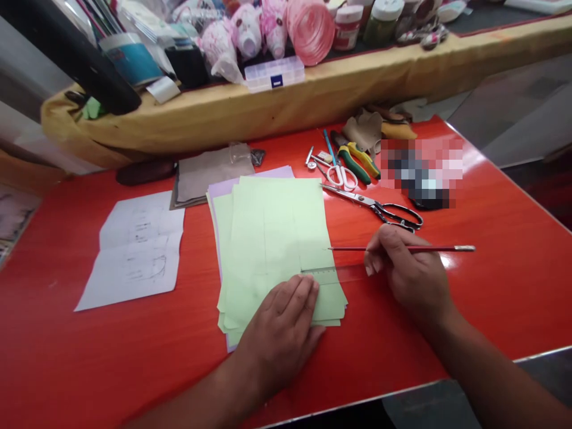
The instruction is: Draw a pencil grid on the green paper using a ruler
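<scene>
A stack of pale green sheets (277, 232) lies on the red table, with lilac paper (272, 173) showing beneath it. Thin pencil lines mark the top sheet. Across its lower right part lies a clear ruler (328, 275), which sticks out past the paper's right edge. My left hand (286, 322) presses down on the sheet and the ruler's left end, fingers together. Closed around a dark red pencil (348, 249), my right hand (409, 274) is to the right of the stack; the pencil lies nearly level, its tip over the sheet's right edge.
Large scissors (373, 204), white-handled scissors (342, 177) and green-yellow pliers (357, 161) lie behind the stack's right side. A folded sketch sheet (134, 250) is at left, grey material (210, 173) behind. Jars and a clear box (274, 73) stand on a cloth-covered shelf (201, 116).
</scene>
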Motion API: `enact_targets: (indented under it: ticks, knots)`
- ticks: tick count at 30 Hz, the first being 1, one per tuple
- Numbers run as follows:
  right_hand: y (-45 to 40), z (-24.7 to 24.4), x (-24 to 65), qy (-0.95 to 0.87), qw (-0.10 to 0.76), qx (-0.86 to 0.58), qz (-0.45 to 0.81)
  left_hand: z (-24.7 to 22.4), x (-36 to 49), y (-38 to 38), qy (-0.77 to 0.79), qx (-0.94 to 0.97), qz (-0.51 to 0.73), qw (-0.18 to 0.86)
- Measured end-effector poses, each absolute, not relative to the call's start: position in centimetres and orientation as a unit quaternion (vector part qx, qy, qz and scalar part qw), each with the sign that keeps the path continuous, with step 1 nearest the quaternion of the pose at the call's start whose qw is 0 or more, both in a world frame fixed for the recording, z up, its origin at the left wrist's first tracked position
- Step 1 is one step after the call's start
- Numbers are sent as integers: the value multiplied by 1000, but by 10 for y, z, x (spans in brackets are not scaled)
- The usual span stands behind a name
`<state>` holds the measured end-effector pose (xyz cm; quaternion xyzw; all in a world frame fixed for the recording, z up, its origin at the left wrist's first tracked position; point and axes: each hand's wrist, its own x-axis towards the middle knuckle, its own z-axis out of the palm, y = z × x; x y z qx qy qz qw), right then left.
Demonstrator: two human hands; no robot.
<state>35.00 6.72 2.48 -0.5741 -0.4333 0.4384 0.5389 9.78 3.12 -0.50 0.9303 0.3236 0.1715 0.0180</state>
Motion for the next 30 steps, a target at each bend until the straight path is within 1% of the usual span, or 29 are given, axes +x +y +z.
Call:
enact_targets:
  ticks: [5, 10, 20, 30]
  knots:
    - [66, 25, 355, -403, 566, -584, 419, -5, 97, 31, 316, 934, 165, 12]
    - [65, 27, 354, -412, 567, -578, 417, -10, 97, 28, 328, 930, 167, 17]
    - [61, 24, 337, -493, 486, -555, 461, -10, 97, 30, 323, 930, 176, 19]
    - [60, 25, 335, -517, 445, -568, 462, -8, 96, 31, 319, 931, 172, 32]
